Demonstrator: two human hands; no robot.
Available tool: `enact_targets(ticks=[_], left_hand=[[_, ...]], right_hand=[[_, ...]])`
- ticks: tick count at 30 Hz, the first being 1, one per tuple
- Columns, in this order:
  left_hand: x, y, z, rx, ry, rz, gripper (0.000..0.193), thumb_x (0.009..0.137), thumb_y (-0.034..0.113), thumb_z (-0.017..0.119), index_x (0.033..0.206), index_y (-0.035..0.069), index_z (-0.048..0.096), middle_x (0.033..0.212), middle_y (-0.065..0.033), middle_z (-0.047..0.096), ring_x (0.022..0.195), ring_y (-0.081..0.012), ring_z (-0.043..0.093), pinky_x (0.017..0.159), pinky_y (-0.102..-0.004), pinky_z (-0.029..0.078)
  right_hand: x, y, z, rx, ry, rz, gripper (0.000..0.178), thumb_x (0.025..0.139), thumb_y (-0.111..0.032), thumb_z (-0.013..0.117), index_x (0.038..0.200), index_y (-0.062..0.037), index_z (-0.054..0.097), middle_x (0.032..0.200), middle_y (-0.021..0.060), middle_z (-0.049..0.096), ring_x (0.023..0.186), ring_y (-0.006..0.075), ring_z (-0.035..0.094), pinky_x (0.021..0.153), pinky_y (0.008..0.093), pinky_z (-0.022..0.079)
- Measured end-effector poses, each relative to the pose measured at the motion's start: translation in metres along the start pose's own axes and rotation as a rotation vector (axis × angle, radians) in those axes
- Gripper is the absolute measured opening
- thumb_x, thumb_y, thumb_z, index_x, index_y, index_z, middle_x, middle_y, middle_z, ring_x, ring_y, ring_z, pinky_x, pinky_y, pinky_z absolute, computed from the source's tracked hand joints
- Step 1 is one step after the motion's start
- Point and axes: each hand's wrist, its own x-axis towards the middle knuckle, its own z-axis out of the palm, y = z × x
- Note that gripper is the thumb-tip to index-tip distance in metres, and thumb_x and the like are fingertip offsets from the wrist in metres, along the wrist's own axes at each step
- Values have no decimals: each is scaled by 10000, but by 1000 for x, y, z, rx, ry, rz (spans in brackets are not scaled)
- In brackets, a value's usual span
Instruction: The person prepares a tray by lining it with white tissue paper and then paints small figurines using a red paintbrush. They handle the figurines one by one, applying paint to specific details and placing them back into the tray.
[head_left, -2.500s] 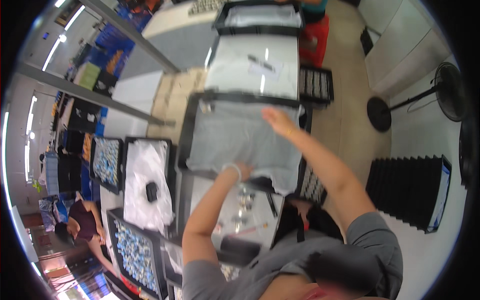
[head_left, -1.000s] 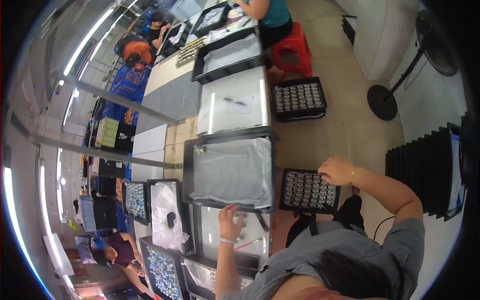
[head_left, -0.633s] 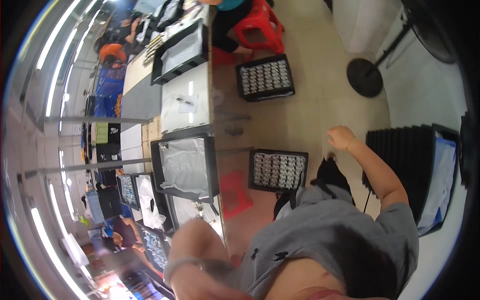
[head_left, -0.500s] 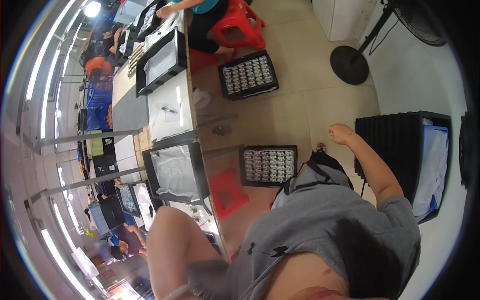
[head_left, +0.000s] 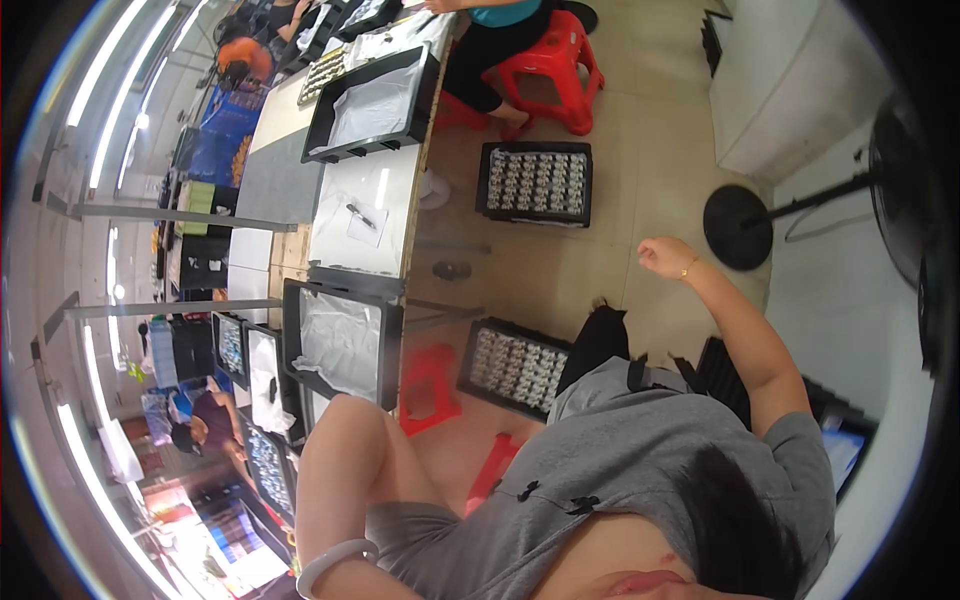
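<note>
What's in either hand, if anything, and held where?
Nothing shows in the loosely curled right hand; the left hand is out of view, so whether it holds anything cannot be told.

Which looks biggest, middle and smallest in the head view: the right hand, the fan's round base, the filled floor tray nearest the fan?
1. Filled floor tray
2. Fan's round base
3. Right hand, though it's closer up

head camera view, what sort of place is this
Probably a small factory or workshop handling small parts. A long white-topped worktable runs through it, a black rectangular tray of neatly rowed small silvery parts sits on the floor, and a red plastic stool stands beside the table.
</note>
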Motion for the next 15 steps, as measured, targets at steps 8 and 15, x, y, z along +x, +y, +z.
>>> enact_targets(ticks=[8,15], left_hand=[[-45,-105,-118,-5,-76,19,309,838,250,503,1105,95,492,820,-32,571,755,-176,555,745,-377,435],[-24,-246,-239,-106,-231,-3,319,838,280,524,1077,68,516,829,-42,577,762,-192,556,759,-381,425]], right_hand=[[96,170,-34,-259,-36,311,245,735,-242,541,829,-28,613,804,188,609,750,329,585,662,399,458],[14,416,-14,124,202,733,148,719,-155,510,719,-55,618,655,130,601,615,240,579,533,390,436]])
